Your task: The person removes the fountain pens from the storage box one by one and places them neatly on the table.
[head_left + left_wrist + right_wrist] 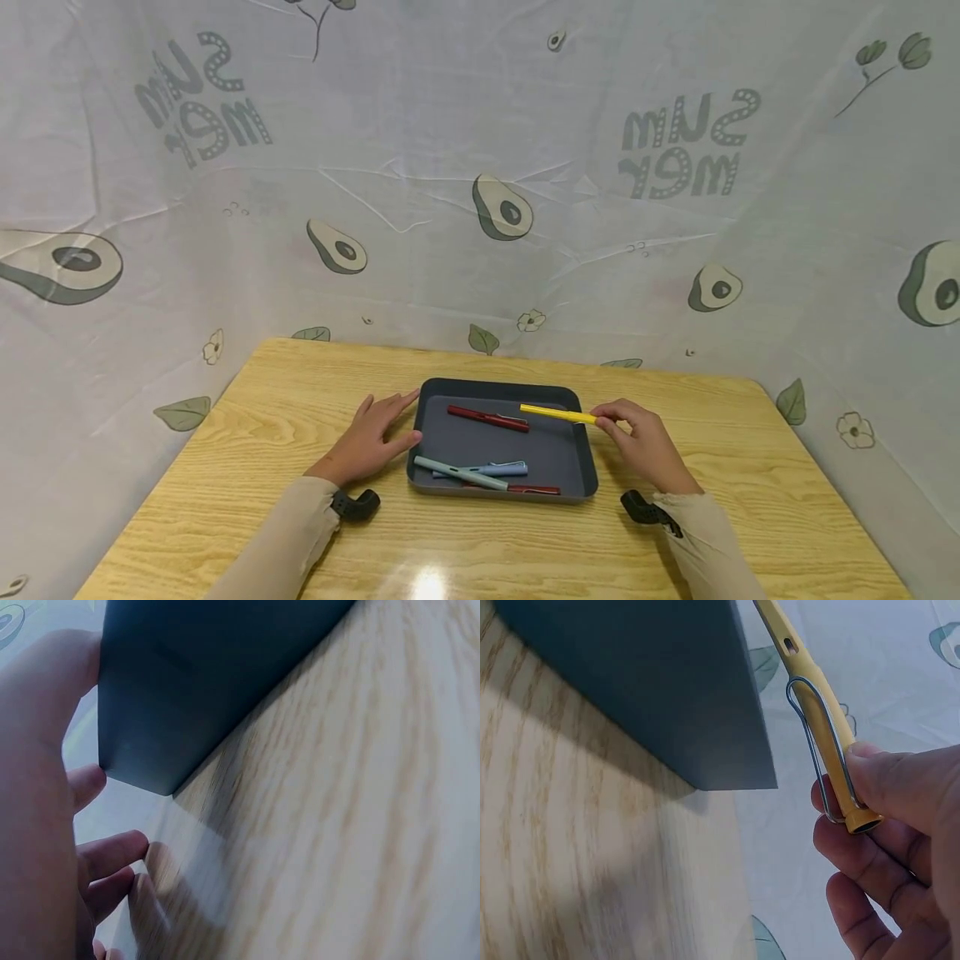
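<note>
A yellow pen [557, 413] with a wire clip is pinched at its cap end between the thumb and fingers of my right hand [636, 437]. In the head view the pen reaches across the right rim of a dark grey tray [480, 437]. My left hand [369, 442] has its thumb and a fingertip at the tray's left edge, fingers spread. Inside the tray lie a dark red pen [487, 418] near the back, and a pale green pen [459, 472] crossing a light blue pen [495, 469] at the front. Another dark red pen [540, 490] lies along the front wall, partly covered.
The tray stands on a wooden table [480, 550]. Behind the table hangs a pale cloth [420, 292] printed with avocados and leaves. A black wrist strap [356, 505] sits on the left wrist, another black strap [649, 512] on the right.
</note>
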{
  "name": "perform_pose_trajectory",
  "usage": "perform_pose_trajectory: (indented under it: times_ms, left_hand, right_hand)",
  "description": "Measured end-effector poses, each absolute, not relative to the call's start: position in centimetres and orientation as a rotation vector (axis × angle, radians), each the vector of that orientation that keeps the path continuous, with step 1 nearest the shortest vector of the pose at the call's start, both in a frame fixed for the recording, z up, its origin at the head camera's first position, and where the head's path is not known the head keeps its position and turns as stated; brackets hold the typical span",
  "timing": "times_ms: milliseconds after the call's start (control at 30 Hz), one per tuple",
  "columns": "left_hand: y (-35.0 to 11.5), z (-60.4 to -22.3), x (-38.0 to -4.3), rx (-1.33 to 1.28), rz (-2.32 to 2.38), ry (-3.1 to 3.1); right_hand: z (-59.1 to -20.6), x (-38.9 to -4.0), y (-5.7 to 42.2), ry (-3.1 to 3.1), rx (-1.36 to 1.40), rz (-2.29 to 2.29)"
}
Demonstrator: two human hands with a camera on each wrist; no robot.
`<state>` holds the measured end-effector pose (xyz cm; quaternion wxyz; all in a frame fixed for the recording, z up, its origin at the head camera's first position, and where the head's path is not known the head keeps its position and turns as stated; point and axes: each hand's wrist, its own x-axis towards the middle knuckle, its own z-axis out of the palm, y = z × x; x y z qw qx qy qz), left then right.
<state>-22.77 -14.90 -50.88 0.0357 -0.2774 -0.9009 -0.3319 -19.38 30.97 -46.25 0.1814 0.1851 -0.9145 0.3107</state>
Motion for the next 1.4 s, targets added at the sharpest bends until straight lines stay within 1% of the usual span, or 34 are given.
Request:
perform_pose_trajectory:
  times_ms: [400,900,1300,1400]
  left_hand:
    - [-14.9,-51.0,-22.7,-0.848,-1.010,-2.765]
    - [-13.7,-51.8,-19.7,-0.774,-0.983,-2.756]
    - [-14.4,-51.7,-19.3,-0.807,-0.980,-2.750]
    - [-14.4,-51.5,-19.3,-0.805,-0.979,-2.759]
  right_hand:
    - [-45.8,-19.2,32.0,-2.590,0.443,0.904]
    - [-46.0,-18.4,34.8,-2.584,0.452,0.939]
    - [-45.1,-16.2,34.2,-2.572,0.406,0.933]
    - [-44.8,-16.2,34.3,-2.570,0.389,0.937]
